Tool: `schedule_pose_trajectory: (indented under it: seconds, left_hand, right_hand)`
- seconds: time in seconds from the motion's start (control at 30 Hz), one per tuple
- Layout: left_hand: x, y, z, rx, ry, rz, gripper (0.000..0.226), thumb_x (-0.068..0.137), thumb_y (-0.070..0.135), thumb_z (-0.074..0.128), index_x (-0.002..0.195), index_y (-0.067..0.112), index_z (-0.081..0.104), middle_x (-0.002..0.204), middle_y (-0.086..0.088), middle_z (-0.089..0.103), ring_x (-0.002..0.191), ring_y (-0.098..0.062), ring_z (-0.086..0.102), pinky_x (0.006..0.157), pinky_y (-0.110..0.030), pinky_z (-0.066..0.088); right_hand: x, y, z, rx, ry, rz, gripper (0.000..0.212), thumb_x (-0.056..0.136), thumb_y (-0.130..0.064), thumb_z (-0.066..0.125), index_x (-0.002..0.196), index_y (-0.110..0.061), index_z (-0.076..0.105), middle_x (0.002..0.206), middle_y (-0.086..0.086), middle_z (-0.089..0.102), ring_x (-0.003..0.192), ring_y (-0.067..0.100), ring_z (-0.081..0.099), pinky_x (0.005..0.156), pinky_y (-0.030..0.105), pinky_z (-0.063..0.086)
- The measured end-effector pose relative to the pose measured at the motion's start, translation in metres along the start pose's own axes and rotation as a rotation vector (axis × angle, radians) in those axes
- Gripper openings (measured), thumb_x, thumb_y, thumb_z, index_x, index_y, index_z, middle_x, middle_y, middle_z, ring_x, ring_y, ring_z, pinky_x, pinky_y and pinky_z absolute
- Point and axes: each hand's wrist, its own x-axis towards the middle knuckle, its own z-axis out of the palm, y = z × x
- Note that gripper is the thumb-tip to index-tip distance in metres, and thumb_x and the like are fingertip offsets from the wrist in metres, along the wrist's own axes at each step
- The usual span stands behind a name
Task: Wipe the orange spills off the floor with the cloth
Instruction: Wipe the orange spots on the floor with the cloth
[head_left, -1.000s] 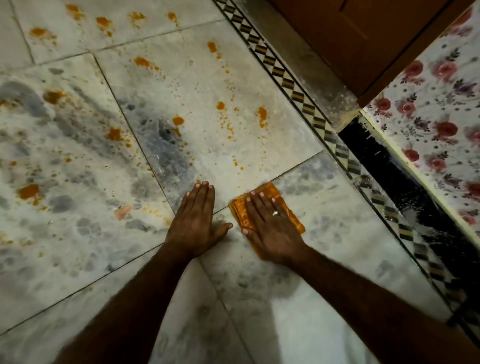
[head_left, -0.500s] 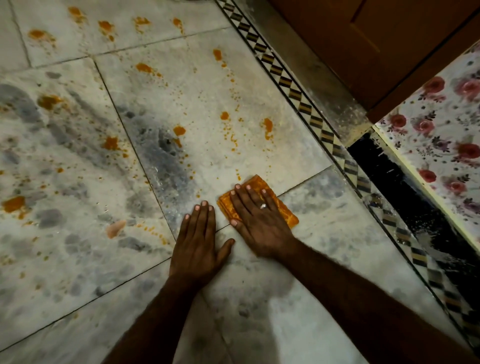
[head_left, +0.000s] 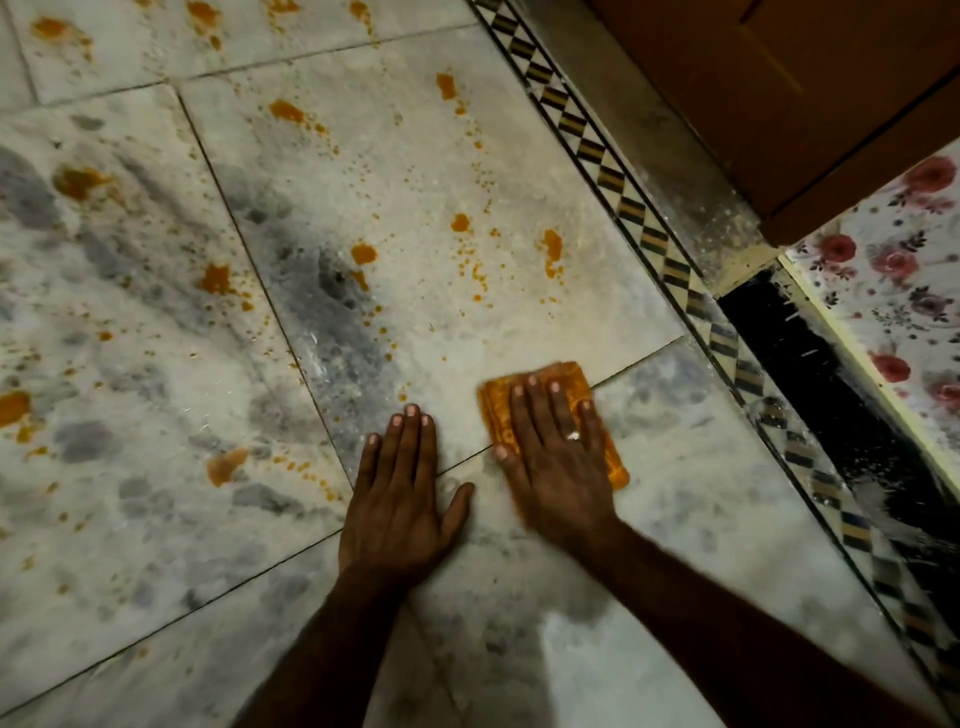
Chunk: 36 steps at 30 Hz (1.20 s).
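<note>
Right hand (head_left: 558, 467) flat — on cloth (head_left: 574, 382).

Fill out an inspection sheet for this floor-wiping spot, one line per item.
Surface: marble floor, grey-veined, tiled.
Job's things: orange cloth flat on the floor; orange spills ahead and to the left, unwiped.
Clutter: nothing seen.
Grippers: right hand pressed flat on the cloth; left hand flat on bare floor beside it.
Cables: nothing seen.
Surroundings: patterned border strip, wooden door, flowered sheet on the right.
</note>
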Motion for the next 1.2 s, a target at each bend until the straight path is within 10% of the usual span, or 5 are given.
schedule_pose_trajectory:
  seconds: [0.27,0.63,0.93,1.2]
  left_hand:
    - [-0.001,-0.001,0.000,0.003,-0.004,-0.029,0.076,0.098,0.048,0.039,0.153,-0.005,0.030,0.162,-0.023,0.025,0.152,-0.034,0.023,0.120,-0.055,0.027]
    - [0.014,-0.004,0.000,0.048,-0.043,-0.126,0.075,0.100,0.047,0.040,0.155,-0.002,0.025,0.164,-0.021,0.022,0.153,-0.032,0.020,0.123,-0.052,0.021]
    - [0.024,0.007,0.002,0.077,0.007,-0.226,0.070,0.103,0.039,0.040,0.155,-0.003,0.023,0.164,-0.023,0.020,0.153,-0.033,0.019,0.122,-0.053,0.021]
    - [0.025,0.006,0.001,0.050,-0.014,-0.201,0.069,0.101,0.036,0.037,0.156,-0.002,0.021,0.165,-0.020,0.017,0.154,-0.032,0.015,0.124,-0.051,0.018]
  right_hand:
    - [0.056,-0.036,0.005,-0.003,-0.011,-0.221,0.063,0.106,-0.050,0.028,0.162,-0.020,0.028,0.169,0.003,0.024,0.157,0.024,0.020,0.125,0.055,0.016]
    - [0.021,0.022,0.000,0.038,0.030,0.190,0.066,0.105,-0.047,0.021,0.163,-0.016,0.021,0.170,0.006,0.019,0.157,0.027,0.017,0.124,0.056,0.017]
    - [0.057,-0.034,0.007,0.016,0.038,-0.195,0.063,0.105,-0.046,0.030,0.162,-0.020,0.028,0.169,0.004,0.026,0.156,0.026,0.023,0.124,0.055,0.018]
    - [0.115,0.031,-0.003,0.033,0.074,0.077,0.061,0.106,-0.045,0.025,0.162,-0.019,0.028,0.168,0.004,0.029,0.155,0.026,0.025,0.125,0.054,0.017]
